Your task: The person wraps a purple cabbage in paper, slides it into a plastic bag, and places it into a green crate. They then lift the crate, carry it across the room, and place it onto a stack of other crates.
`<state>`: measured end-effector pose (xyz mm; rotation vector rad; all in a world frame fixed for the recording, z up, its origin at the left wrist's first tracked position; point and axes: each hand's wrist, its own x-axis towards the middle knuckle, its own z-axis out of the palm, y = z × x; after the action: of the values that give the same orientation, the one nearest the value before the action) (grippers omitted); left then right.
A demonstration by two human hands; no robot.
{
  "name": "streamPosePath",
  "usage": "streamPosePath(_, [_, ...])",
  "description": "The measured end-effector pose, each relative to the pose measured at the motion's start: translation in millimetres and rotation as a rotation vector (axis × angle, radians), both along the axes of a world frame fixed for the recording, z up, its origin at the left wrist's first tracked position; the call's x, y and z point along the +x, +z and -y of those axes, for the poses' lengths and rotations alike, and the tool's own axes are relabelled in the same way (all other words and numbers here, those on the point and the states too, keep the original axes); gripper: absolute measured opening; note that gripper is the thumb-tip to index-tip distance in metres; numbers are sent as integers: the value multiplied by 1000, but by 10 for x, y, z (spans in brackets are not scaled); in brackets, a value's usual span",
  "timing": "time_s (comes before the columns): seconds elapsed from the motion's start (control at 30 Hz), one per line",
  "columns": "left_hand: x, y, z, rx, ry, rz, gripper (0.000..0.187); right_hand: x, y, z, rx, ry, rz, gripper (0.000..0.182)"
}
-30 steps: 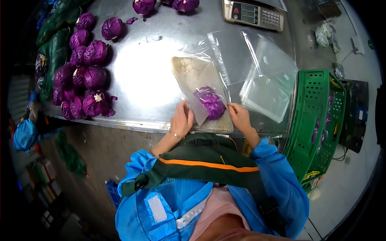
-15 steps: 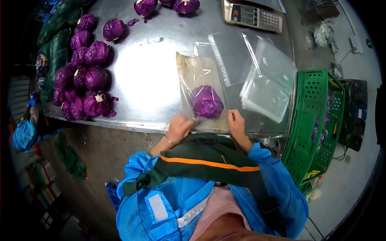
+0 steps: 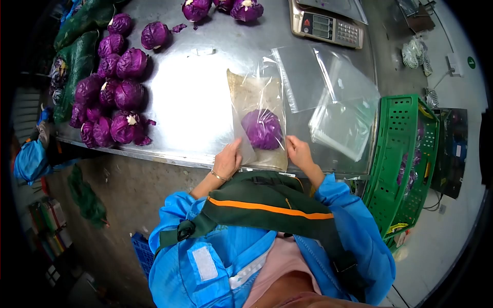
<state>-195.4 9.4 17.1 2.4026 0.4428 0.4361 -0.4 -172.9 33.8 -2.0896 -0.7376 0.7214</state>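
Left hand [image 3: 227, 160] is sitting at the left edge of a clear bag [image 3: 258, 100], next to a lifted film flap; fingers are staying narrow, but can't tell if they're pinching film. Right hand [image 3: 299, 153] is sitting by the bag's right edge, fingers curling in, thumb close; can't tell if it's gripping. Cabbage [image 3: 262, 129] is lying between the hands, showing through film, over a brownish sheet [image 3: 244, 84] near the front edge of the metal table [image 3: 179, 102]. Spare bags [image 3: 341, 123] are lying flat to the right, scale [image 3: 328, 28] standing beyond. More cabbages [image 3: 131, 62] are grouping at left beside green mesh sacks [image 3: 77, 72]. Green crate [image 3: 386, 164] is standing past the table's right edge.
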Motion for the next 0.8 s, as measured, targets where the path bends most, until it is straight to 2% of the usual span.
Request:
streamPosePath(0.1, [158, 15, -15, -117, 167, 52, 59, -118, -129, -13, 213, -39, 326, 15])
streamPosePath(0.2, [399, -14, -188, -27, 99, 241, 53, -94, -76, -140, 213, -141, 345, 17])
streamPosePath(0.3, [657, 270, -373, 10, 43, 446, 44, -1, 158, -358, 255, -272, 121, 18])
streamPosePath(0.43, [1007, 1202, -664, -9, 50, 592, 33, 141, 1002, -592, 465, -370, -35, 20])
streamPosePath(0.5, [1064, 1518, -767, -105, 27, 554, 24, 303, 1446, -666, 425, -290, -21, 23])
streamPosePath(0.57, [1140, 1859, -943, -480, 99, 256, 21, 313, 1833, -692, 421, -271, -29, 25])
streamPosePath(0.63, [1104, 2069, -957, -312, 13, 391, 16, 224, 2130, -684, 460, -273, -55, 27])
streamPosePath(0.67, [1095, 2090, -1019, -307, -57, 408, 16, 206, 2150, -620, 518, -190, 26, 27])
streamPosePath(0.7, [1076, 2084, -1060, -308, -130, 420, 16, 243, 2170, -652, 524, -252, -67, 28])
streamPosePath(0.77, [1206, 1972, -1130, -778, -74, 261, 16, 323, 2208, -713, 525, -383, -251, 29])
streamPosePath(0.8, [1182, 1970, -1097, -523, -54, 65, 16, 332, 2087, -737, 546, -389, -163, 30])
